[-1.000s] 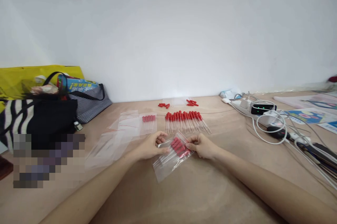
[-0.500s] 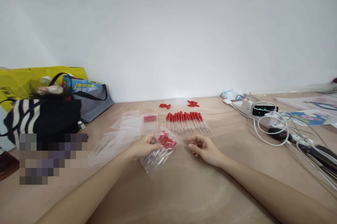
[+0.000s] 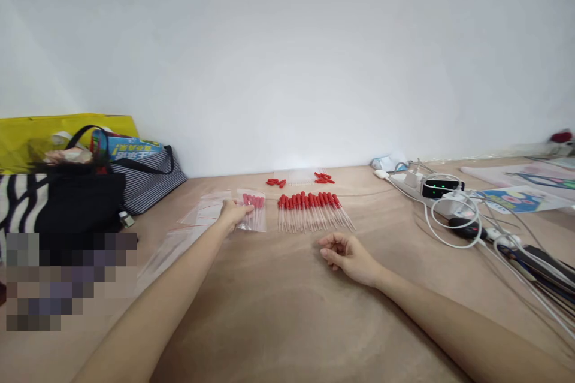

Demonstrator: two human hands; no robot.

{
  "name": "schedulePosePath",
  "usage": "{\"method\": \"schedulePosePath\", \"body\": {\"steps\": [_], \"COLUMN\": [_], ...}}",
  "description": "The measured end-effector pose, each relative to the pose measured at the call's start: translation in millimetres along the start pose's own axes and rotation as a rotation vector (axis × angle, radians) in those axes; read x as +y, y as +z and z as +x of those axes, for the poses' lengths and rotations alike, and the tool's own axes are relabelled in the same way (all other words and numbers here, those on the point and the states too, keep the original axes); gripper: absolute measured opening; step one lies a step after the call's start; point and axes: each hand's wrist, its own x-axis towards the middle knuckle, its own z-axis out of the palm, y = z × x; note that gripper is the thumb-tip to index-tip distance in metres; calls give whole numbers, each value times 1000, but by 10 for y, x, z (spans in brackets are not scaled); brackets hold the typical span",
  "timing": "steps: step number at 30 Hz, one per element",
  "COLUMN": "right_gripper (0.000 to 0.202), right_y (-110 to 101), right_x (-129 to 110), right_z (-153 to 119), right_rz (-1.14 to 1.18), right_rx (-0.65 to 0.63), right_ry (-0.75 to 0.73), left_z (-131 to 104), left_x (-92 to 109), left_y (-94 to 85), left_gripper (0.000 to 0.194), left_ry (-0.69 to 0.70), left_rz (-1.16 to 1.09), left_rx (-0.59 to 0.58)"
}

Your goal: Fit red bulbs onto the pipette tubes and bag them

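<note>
My left hand (image 3: pixel 236 213) is at the left of the centre, with its fingers closed on the edge of a clear zip bag (image 3: pixel 259 222). Inside the bag are several thin pale sticks with red tops. Because the bags overlap there, I cannot tell how many filled bags lie under my fingers. My right hand (image 3: pixel 345 256) rests on the table, its fingers loosely curled and apart from the thumb, holding nothing. Beyond it lies a fanned row of red-topped sticks (image 3: pixel 309 209), tops toward the wall.
Flat clear zip bags (image 3: pixel 173 245) lie under and beside my left forearm. Small red caps (image 3: pixel 275 183) and more caps (image 3: pixel 324 178) flank a clear sheet near the wall. Bags (image 3: pixel 148 176) stand at left; a power strip with tangled white cables (image 3: pixel 453 209) is at right.
My left hand has carried the filled zip bag away to the upper left, to where another filled bag lay. My right hand stays put. The view has shifted slightly.
</note>
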Motion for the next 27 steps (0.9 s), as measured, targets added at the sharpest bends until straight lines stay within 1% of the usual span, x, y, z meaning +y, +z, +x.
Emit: {"method": "schedulePosePath", "body": {"steps": [2,4,6,8,9,10,11,12,13,14,15,16,19,20,22,23,25,27], "right_gripper": [33,32,32,31,31,30,30,30,30,30,30,30,30,30,28,26,19,14], "right_y": [-3,-2,1,5,6,7,7,7,6,5,4,5,20,27,37,33,0,-70], "right_x": [-3,3,13,22,25,26,25,22,19,14,9,6,12,21,48,61,71,47], "right_z": [-1,0,2,2,1,1,0,-1,-3,-4,-6,-8,-18,-21,-20,-10,38,139], "right_rz": [-5,-14,-23,-31,-36,-43,-50,-56,-60,-62,-61,-60,-64,-69,-91,-124,-247,-403], "right_rx": [-2,-4,-7,-11,-12,-12,-12,-11,-9,-7,-5,-3,1,5,30,62,163,287], "right_ry": [1,-6,-12,-17,-18,-17,-15,-12,-9,-9,-10,-12,-13,-13,-39,-75,-190,-298], "left_z": [-2,-69,-198,-365,-451,-532,-604,-664,-714,-754,-788,-822,-967,-1038,-1211,-1304,-1476,-1589], "left_x": [-21,-64,-142,-263,-334,-407,-479,-547,-609,-667,-721,-776,-947,-999,-1064,-1065,-989,-825], "left_y": [-64,-188,-357,-551,-649,-742,-830,-910,-983,-1050,-1111,-1170,-1335,-1385,-1463,-1482,-1459,-1340], "left_gripper": [45,47,45,40,41,46,53,62,69,74,77,79,76,72,63,59,52,49], "left_ry": [76,163,259,369,497,578,581,507,379,284,237,229,333,385,488,534,584,614], "left_rz": [124,236,317,404,577,739,876,984,1065,1124,1162,1182,1149,1121,1059,1031,995,944], "left_rx": [49,84,96,92,89,98,129,141,92,25,-26,-66,-118,-125,-191,-255,-464,-602]}}
